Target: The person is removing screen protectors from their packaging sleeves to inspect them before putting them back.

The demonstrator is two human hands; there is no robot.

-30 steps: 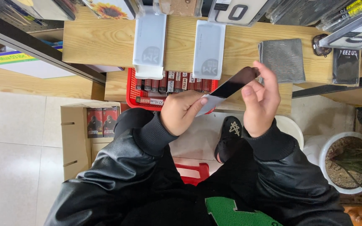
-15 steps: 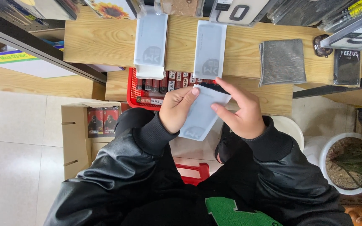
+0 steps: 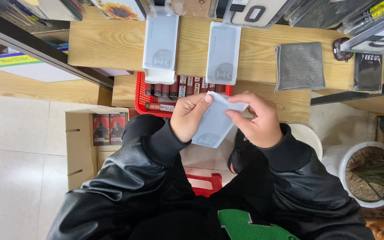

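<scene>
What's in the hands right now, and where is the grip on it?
A pale grey flat sleeve, held by both hands: left hand on its left edge, right hand pinching the top right corner.

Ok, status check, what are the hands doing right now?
Left hand and right hand both pinching the pale flat sleeve above the lap. Two similar sleeves lie on the wooden shelf. Nothing obstructing.
</scene>
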